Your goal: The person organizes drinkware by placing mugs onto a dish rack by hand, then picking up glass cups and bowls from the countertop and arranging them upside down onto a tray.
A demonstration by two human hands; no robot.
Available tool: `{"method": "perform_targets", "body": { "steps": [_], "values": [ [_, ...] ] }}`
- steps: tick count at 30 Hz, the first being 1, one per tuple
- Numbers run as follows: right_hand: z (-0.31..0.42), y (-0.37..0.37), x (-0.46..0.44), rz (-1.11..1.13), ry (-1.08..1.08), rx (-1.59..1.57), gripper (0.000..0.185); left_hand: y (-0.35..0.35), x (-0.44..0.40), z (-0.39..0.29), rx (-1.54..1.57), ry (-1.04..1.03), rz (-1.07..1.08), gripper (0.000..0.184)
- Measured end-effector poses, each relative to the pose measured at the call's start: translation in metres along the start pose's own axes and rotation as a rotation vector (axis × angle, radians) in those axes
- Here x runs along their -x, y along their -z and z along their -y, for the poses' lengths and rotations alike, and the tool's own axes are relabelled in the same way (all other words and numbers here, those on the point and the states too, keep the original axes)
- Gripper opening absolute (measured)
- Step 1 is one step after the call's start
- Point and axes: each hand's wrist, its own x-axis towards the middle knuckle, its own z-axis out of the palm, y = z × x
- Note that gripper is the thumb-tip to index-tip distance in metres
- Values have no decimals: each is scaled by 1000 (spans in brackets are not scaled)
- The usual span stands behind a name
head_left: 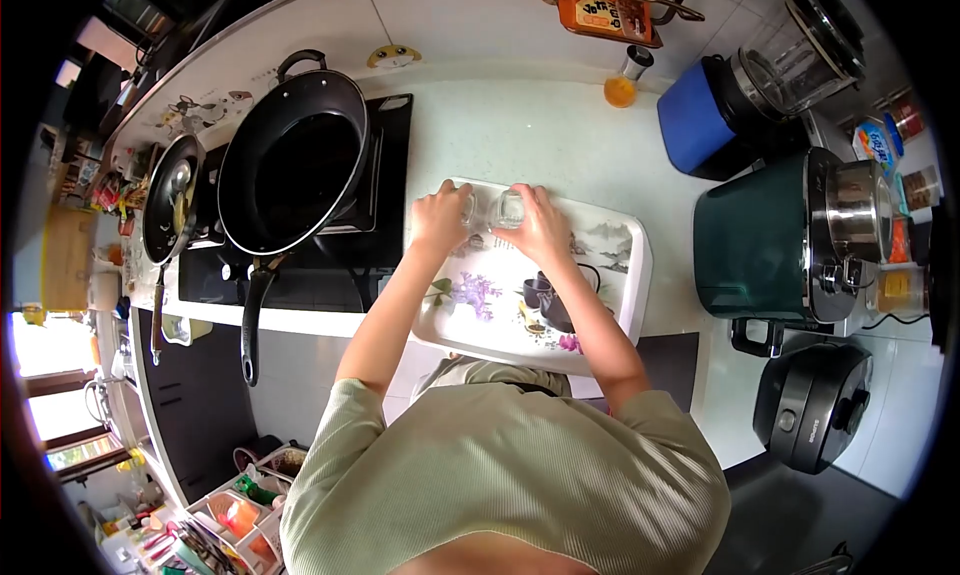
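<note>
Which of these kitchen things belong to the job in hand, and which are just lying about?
Seemingly in use:
left hand with the left glass
right hand with the right glass
flowered tray beneath them

Apparently just about:
large pan
small pan
blue blender
green appliance

Single head-worn camera, looking forward and steeply down; wide, curved view with black corners; shirt (500, 465) near at bottom, left hand (440, 218), right hand (538, 227) and tray (628, 287) farther off mid-frame, wall (450, 35) along top

Black wok (290, 170) on dark stovetop (393, 165), smaller pan (163, 207) beside it, blue-based blender (697, 120), green appliance (750, 237), black cooker (815, 405)
</note>
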Motion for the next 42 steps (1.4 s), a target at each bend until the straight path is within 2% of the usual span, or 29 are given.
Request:
{"method": "perform_targets", "body": {
  "steps": [3,13,16,19,31,37,42],
  "values": [
    [-5,-11,-2,-42,74,4,68,-4,-3,-1,4,2,-4,55],
    [4,-25,0,-93,76,-1,70,-7,-6,3,-23,-2,33,65],
    [4,-25,2,-109,89,-36,71,-11,-2,5,-45,-13,-45,67],
    [-2,-23,3,-119,136,-113,69,-8,3,12,52,-72,-67,56],
    [-2,-13,9,-115,251,-181,63,-26,16,16,45,-57,-318,62],
    [-1,-14,9,-119,244,-186,62,-27,16,19,44,-53,-299,61],
    [0,-12,6,-108,176,-226,64,-9,12,20,68,-31,-126,62]
  ]
}}
